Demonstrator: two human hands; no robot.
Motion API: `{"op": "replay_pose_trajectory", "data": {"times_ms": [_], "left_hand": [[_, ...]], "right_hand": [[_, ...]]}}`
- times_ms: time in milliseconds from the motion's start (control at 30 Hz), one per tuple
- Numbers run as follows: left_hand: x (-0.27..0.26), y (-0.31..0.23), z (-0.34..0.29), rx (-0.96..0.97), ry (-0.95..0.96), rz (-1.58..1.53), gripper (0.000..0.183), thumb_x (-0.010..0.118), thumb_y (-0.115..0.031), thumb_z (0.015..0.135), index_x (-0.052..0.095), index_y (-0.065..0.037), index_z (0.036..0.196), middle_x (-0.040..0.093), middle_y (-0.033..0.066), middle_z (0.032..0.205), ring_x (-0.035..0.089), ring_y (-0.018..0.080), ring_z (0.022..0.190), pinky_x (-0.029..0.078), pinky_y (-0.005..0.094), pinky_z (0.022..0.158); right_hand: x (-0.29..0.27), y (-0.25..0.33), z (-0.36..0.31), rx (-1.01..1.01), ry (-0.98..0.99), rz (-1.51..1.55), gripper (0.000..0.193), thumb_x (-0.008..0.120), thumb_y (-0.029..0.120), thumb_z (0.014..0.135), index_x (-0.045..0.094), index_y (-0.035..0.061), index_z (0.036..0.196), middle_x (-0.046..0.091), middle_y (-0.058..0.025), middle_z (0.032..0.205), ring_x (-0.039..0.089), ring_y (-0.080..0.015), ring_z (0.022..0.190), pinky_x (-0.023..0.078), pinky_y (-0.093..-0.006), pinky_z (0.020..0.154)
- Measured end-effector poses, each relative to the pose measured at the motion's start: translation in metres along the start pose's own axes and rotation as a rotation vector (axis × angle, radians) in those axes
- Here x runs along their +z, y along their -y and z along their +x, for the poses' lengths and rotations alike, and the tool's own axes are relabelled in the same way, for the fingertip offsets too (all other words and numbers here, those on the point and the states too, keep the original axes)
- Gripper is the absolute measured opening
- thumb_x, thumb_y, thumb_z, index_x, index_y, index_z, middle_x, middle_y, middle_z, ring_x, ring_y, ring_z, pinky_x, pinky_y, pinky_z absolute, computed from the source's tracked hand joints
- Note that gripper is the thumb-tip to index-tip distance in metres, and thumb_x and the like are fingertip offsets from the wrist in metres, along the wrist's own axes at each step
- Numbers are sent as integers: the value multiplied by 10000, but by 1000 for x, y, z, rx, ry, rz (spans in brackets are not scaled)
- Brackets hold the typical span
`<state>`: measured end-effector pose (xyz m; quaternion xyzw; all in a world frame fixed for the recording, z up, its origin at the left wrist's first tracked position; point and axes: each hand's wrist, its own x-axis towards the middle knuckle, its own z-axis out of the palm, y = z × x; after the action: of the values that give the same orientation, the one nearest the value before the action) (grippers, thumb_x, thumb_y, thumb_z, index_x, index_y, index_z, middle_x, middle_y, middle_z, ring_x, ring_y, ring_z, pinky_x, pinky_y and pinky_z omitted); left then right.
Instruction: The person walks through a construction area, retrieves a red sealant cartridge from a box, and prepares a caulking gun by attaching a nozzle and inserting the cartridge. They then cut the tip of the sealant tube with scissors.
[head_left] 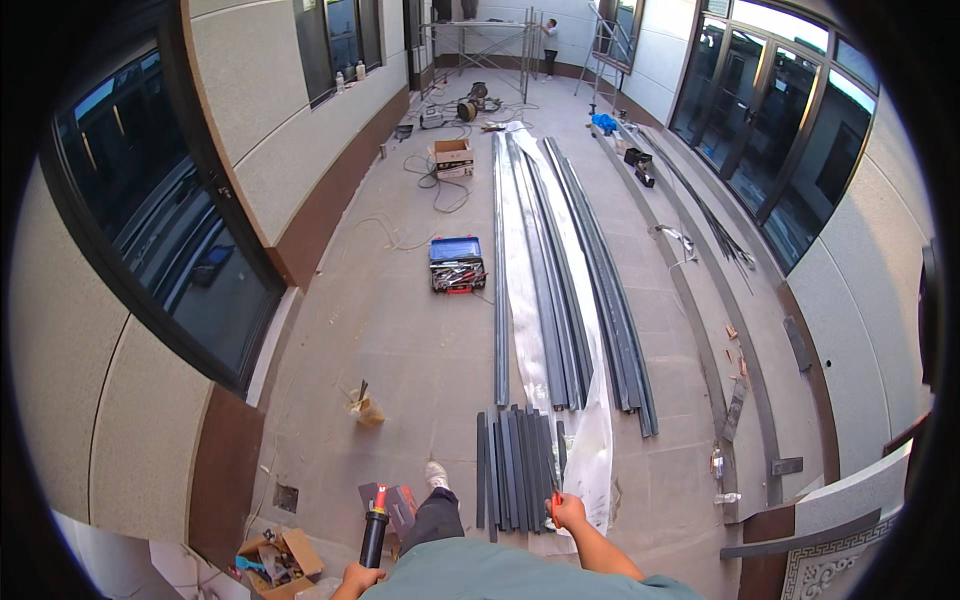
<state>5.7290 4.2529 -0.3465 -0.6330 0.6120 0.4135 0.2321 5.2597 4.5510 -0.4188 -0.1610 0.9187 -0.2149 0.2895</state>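
Note:
My left hand (362,577), at the lower edge, is closed round the lower end of a black tube-shaped tool (374,540) with a red and yellow tip. The tool points up and away from me; its exact kind is unclear. On the other side, my right hand (569,511) grips red-handled scissors (553,502), their narrow blades pointing away. Beneath them lies a row of short dark grey metal bars (515,470), side by side. White plastic sheeting (592,450) runs along the right of these bars.
Long dark metal profiles (620,340) stretch ahead on the paved floor. An open toolbox (457,270) and a cardboard box (453,155) stand left of them. Another carton (285,560) is near my left. Steps (690,300) line the right; scaffolding (480,50) and a person (550,45) are far off.

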Motion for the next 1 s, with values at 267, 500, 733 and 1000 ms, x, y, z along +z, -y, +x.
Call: {"op": "replay_pose_trajectory", "data": {"times_ms": [267, 500, 733, 1000], "left_hand": [[-103, -106, 149, -54, 27, -69, 491, 829, -290, 637, 738, 57, 972, 741, 191, 925, 733, 286, 805, 577, 394, 729], [-252, -233, 267, 126, -10, -308, 388, 802, -187, 690, 722, 61, 977, 728, 172, 864, 719, 273, 755, 575, 405, 679], [-315, -337, 301, 212, 113, -424, 208, 795, -143, 716, 665, -5, 802, 685, 98, 706, 667, 203, 613, 540, 360, 619], [-394, -424, 396, 311, -32, -335, 364, 792, -290, 788, 703, -27, 1024, 725, 106, 848, 687, 189, 784, 518, 358, 691]], "right_hand": [[1, 51, 108, 250, -34, 75, 344, 704, 401, 812, 731, 58, 792, 730, -127, 745, 731, -264, 700, 572, -394, 686], [23, 82, 252, 379, 32, 170, 502, 681, 503, 773, 760, 49, 972, 740, -206, 950, 716, -372, 941, 555, -454, 829], [36, 201, 357, 229, -2, 260, 140, 704, 170, 783, 664, 37, 766, 672, -108, 642, 680, -215, 547, 554, -375, 505], [9, 347, 528, 314, 274, -73, 371, 703, 456, 744, 755, 99, 829, 727, -156, 796, 729, -288, 820, 560, -423, 760]]}}
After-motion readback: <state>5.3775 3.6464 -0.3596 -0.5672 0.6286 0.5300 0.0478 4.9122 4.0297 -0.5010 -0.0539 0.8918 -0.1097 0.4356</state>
